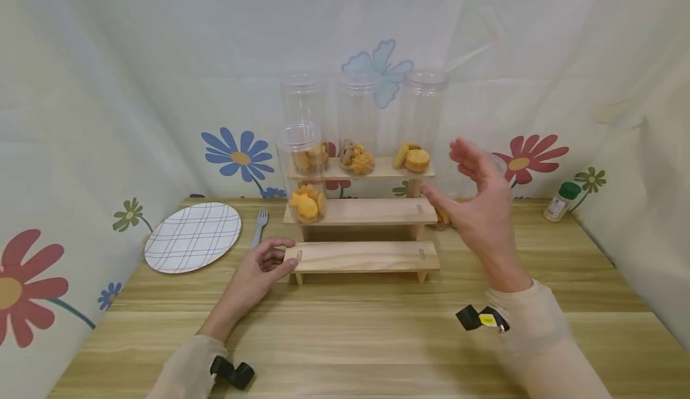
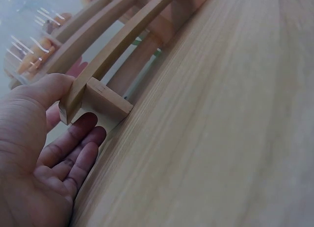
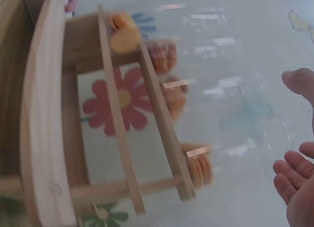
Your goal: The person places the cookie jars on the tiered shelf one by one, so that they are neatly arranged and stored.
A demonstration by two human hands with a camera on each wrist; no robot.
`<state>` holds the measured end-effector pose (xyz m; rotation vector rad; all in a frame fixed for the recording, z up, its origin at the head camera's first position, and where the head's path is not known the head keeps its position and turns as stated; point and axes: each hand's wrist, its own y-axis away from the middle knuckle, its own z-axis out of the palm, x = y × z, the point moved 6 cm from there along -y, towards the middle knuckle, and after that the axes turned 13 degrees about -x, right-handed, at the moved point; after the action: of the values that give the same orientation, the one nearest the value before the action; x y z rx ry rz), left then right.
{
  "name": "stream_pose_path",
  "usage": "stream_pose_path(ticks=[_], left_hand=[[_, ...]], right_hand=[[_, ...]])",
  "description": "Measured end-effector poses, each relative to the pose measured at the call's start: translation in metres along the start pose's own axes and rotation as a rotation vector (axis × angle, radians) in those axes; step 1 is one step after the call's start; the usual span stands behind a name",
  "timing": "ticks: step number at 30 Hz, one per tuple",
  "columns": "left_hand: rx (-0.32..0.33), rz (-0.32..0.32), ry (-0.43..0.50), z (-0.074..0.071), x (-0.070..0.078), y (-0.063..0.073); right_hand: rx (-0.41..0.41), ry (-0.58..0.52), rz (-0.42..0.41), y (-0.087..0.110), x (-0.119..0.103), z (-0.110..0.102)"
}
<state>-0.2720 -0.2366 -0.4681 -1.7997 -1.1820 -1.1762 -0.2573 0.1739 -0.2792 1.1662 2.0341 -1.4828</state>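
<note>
Three clear jars (image 1: 359,114) stand upright in a row along the top step (image 1: 388,168) of a wooden stand (image 1: 372,210), which sits towards the back edge of the tabletop (image 1: 350,339). Biscuits lie in the bottom of each jar; those in the one near the step's right end are round. On the middle step, at its left end, stands a fourth jar (image 1: 300,168) with yellow biscuits, one shaped like a fish.

The left hand (image 1: 257,274) pinches the left end of the lowest step (image 1: 361,257), its grip narrow, thumb at the front edge; the other fingers curl loosely below the board. The right hand (image 1: 482,213) is raised beside the stand's right end, its grip wide and holding nothing, thumb well apart from the fingers. More biscuits (image 1: 442,215) show partly behind it; what contains them is mostly hidden.

A checked plate (image 1: 192,238) lies at the tabletop's left edge, near the back left corner, with a grey fork (image 1: 261,224) between it and the stand. Near the back right corner stands a green-capped shaker (image 1: 562,202).
</note>
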Motion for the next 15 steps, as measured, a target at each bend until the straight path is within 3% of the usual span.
stream_pose_path(ticks=[8, 15], left_hand=[[0.0, -0.002, 0.0, 0.001, 0.0, 0.0], [0.003, -0.003, -0.004, 0.0, 0.0, -0.001]], right_hand=[[0.115, 0.045, 0.15, 0.001, 0.027, -0.054], [0.159, 0.058, 0.277, 0.002, 0.051, -0.073]])
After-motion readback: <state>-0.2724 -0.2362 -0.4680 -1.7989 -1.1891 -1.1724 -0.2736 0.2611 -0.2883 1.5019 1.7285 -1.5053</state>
